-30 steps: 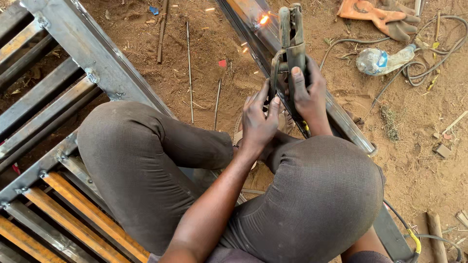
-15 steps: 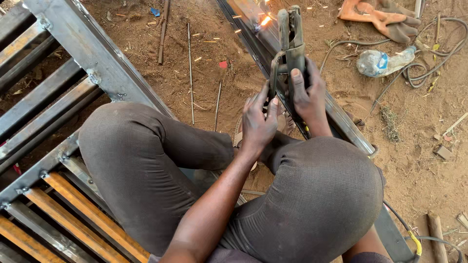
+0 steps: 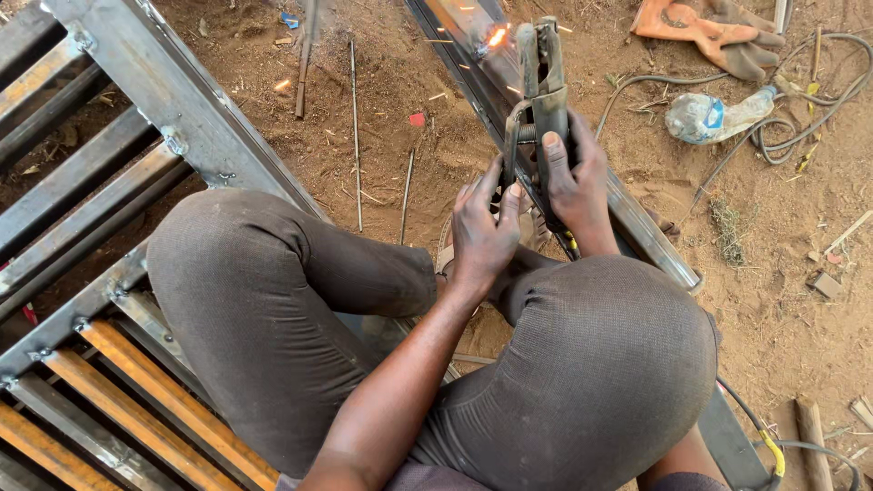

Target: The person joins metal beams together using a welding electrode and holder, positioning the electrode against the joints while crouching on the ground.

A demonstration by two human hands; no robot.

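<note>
We take the long steel bar as our landmark; it runs from the top centre of the view down toward the lower right, lying on the dirt ground.

Far to the left of the bar sits a welded steel frame with rusty slats, and between it and the bar lie 3 or so thin rods on the soil.

Our left hand sits just left of the bar, fingers curled and pressed against the lower handle of the electrode holder, steadying it. The holder stands directly over the bar, its long axis pointing away from us toward the top of the view, nearly in line with the bar. At its far tip a small orange glow shows on the bar.

Our right hand is wrapped tight around the holder's grip, thumb lying up along it; it is the hand higher on the tool and nearer the glow.

Right of the bar lie an orange glove, a crushed plastic bottle and loops of cable.
</note>
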